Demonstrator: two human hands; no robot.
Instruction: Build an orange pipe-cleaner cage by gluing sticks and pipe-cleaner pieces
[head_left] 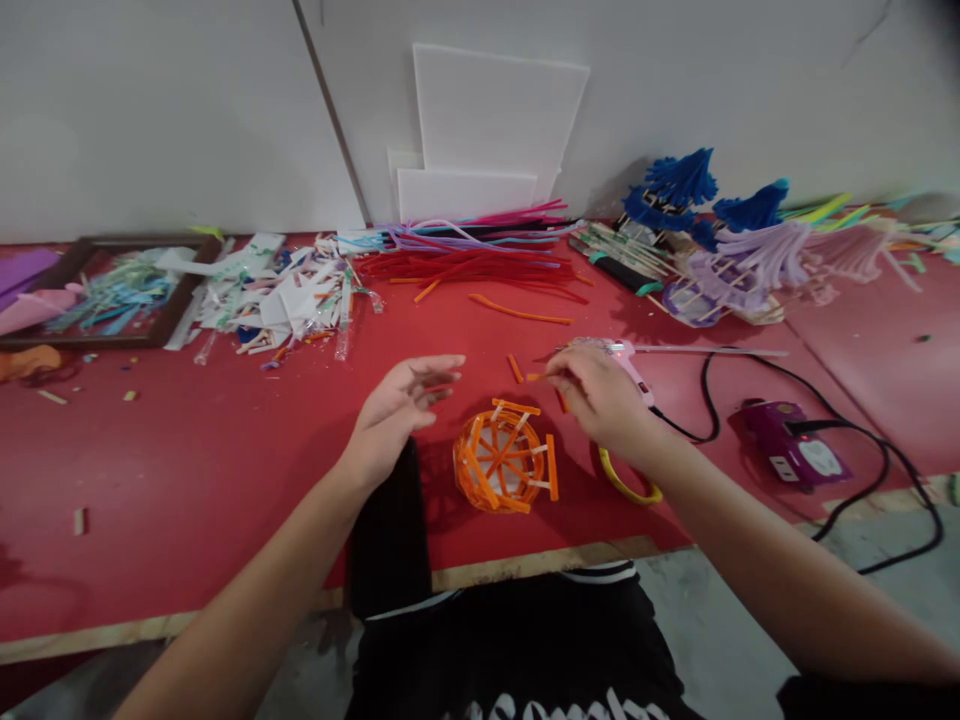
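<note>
An orange openwork basket (pixel 501 465) with short orange bars on pale sticks around its rim stands on the red table (pixel 187 500) near its front edge. To its upper left, my left hand (pixel 409 408) hovers with fingers apart and nothing in them. My right hand (pixel 596 390), above and right of the basket, pinches a short orange strip (pixel 537 377). Another short orange strip (pixel 514 368) lies on the table between my hands. A pink glue gun (pixel 630 368) lies just beyond my right hand, and a yellow ring (pixel 628 482) lies partly under my right forearm.
Bundled coloured stems (pixel 465 262) lie at the back, before white boards (pixel 495 120). White scraps (pixel 289 300) and a brown frame (pixel 176 310) are at the left. Blue and lilac models (pixel 735 255) stand at the right, above a purple power box (pixel 799 445) with a black cord. A black object (pixel 390 530) lies left of the basket.
</note>
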